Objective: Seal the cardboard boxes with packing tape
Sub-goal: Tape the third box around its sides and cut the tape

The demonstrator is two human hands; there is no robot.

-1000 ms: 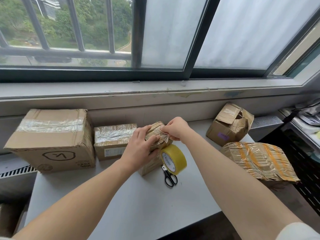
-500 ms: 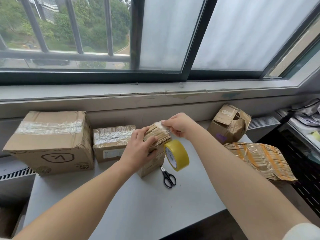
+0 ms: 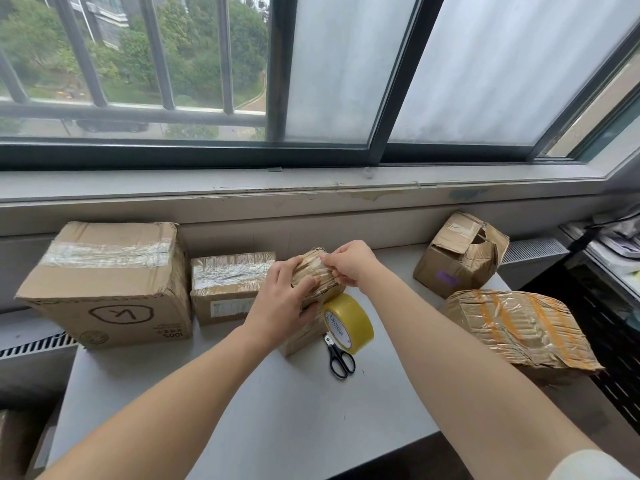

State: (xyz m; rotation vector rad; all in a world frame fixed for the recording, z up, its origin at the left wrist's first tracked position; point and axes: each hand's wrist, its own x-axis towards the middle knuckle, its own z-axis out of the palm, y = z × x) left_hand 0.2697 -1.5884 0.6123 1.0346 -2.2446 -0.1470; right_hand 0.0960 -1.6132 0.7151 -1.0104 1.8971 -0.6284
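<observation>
1. Clamps small box (image 3: 311, 268) at frame centre, standing on grey table (image 3: 242, 393), with left hand (image 3: 280, 299) wrapped round its near side.
2. Pinches at the taped top edge with right hand (image 3: 349, 263), fingers curled. Keeps both hands close together, nearly touching.
3. Shows right hand lower than half a second ago, loose tape end no longer lifted off the top.
4. Reads as strip being pressed down. Puts this box's seal near done, cut from roll not confirmed.
5. Leaves tape roll (image 3: 348, 322) against the box at lower right, scissors (image 3: 341, 358) just in front.
6. Leaves large box (image 3: 104, 282) and medium box (image 3: 228, 285) taped at left. Leaves open box (image 3: 460, 254), likely unsealed, and crushed parcel (image 3: 519, 327) at right.
</observation>
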